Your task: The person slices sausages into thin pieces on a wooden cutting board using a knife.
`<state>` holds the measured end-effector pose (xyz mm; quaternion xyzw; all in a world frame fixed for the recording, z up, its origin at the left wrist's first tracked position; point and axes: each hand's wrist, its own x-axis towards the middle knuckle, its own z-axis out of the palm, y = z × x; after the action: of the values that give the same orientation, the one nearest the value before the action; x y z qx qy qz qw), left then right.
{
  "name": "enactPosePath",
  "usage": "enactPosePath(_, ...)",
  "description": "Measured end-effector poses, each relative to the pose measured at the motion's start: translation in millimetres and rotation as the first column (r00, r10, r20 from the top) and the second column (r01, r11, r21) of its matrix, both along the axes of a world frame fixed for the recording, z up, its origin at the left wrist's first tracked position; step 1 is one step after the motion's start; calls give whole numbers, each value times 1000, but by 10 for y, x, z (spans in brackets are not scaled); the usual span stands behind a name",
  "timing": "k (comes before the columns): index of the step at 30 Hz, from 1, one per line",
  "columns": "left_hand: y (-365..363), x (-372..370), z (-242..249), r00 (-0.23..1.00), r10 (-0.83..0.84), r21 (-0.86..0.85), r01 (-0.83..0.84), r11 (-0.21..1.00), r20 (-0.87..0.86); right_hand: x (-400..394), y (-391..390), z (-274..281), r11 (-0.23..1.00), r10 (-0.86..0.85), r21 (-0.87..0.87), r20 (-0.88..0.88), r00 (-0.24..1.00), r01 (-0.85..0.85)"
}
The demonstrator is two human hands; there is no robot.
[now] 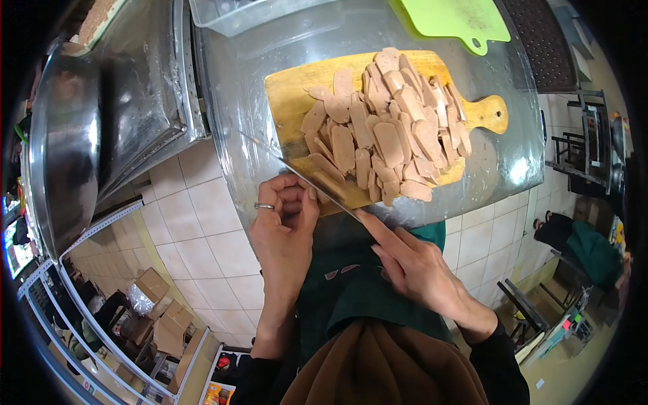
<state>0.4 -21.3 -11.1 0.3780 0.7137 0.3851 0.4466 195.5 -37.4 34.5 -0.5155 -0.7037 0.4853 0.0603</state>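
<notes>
Standing at the steel counter [236, 74], the person keeps a knife [339, 204] low over the near-left corner of a wooden board [291, 91], and I watch how both hands share the work. The right hand [420, 266] is closed around the handle, which its fingers hide, with the index finger laid out toward the blade; to my mind that is a sound grip for steering, best kept firm without squeezing. The left hand [282, 219] sits right beside the blade, fingers curled in and thumb bent toward them; whether it pinches anything or touches the metal, I cannot tell. Curled fingertips are the safer habit here, and I'd want the thumb tucked well back too, since I can't make out which way the cutting edge faces. The pale brown slices [388, 142] lie heaped across the board, some standing on edge, several crowding its near rim. Good handling, I judge, means a steady blade angle, slow wrist movements, and enough room around that loose heap so nothing gets nudged off.
</notes>
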Motion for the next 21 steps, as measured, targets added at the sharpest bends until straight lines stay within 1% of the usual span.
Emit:
enactPosePath(2,36,14,45,1000,-20,5,20,1000,-15,-28,45,-133,994,-50,95,-118,992,61)
enactPosePath(4,61,25,91,999,-50,-8,50,999,-21,-38,118,-199,988,-97,92,-238,966,122)
enactPosePath(5,73,31,112,997,-62,-6,62,998,-54,-36,161,-200,988,-129,41,-295,947,147)
enactPosePath(7,83,44,148,989,-85,-7,84,996,-120,-30,259,-145,974,-223,-120,-382,897,191)
enactPosePath(9,67,47,143,970,-137,55,151,987,-199,-23,368,-8,919,-348,-332,-428,834,213)
enactPosePath(10,51,47,132,957,-159,80,183,980,-241,-11,395,32,891,-396,-393,-422,816,229)
enactPosePath(13,-21,71,111,927,-186,146,244,959,-325,57,422,78,846,-480,-474,-476,737,244)
enactPosePath(14,-45,66,93,918,-203,148,265,953,-340,85,399,32,863,-470,-442,-527,708,244)
enactPosePath(17,-50,113,74,851,-185,143,288,947,-492,134,346,94,868,-476,-409,-529,703,280)
enactPosePath(20,32,90,16,853,-142,203,276,939,-503,186,274,98,880,-462,-375,-533,709,291)
enactPosePath(21,85,69,1,859,-138,197,264,944,-493,206,249,92,881,-461,-369,-538,706,295)
